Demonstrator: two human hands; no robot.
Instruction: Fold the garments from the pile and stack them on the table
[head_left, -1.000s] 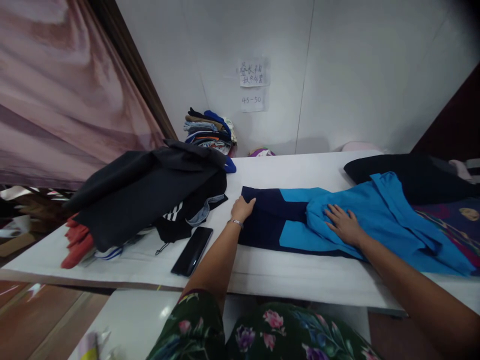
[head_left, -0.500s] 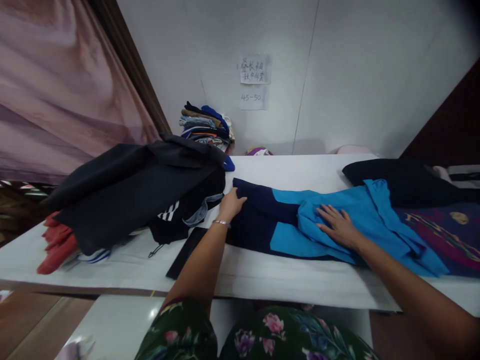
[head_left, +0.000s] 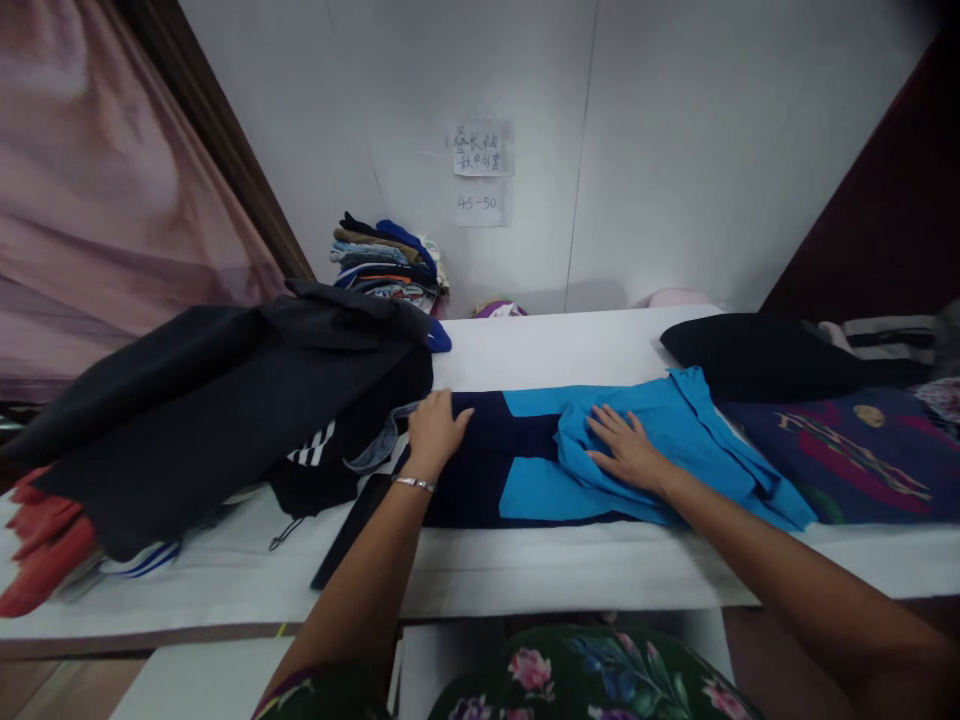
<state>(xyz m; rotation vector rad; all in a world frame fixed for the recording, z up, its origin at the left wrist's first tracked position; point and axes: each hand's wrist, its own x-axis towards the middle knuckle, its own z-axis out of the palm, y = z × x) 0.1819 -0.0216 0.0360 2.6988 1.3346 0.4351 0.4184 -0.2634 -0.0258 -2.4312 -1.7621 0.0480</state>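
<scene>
A bright blue and navy garment (head_left: 540,492) lies lengthwise on the white table in front of me, its navy end on the left and a loosely bunched blue part on the right. My left hand (head_left: 437,437) rests at the left edge of the navy end, palm down, thumb held apart from the fingers. A dark strip of cloth pokes out to the left beneath my left forearm. On the bunched blue cloth, my right hand (head_left: 627,450) lies flat with its fingers spread. Neither hand grasps any cloth that I can see.
A heap of dark clothes (head_left: 202,400) covers the table's left side, with a red cloth (head_left: 49,550) under it. Behind stands a folded stack (head_left: 386,265). To the right lie a black garment (head_left: 750,350) and a patterned navy one (head_left: 847,450). Paper notes (head_left: 482,148) hang on the wall.
My left hand has gone from bent fingers at the navy edge to lying flatter over it. The navy end looks smoother and straighter. My right hand stays on the blue cloth; the view has shifted.
</scene>
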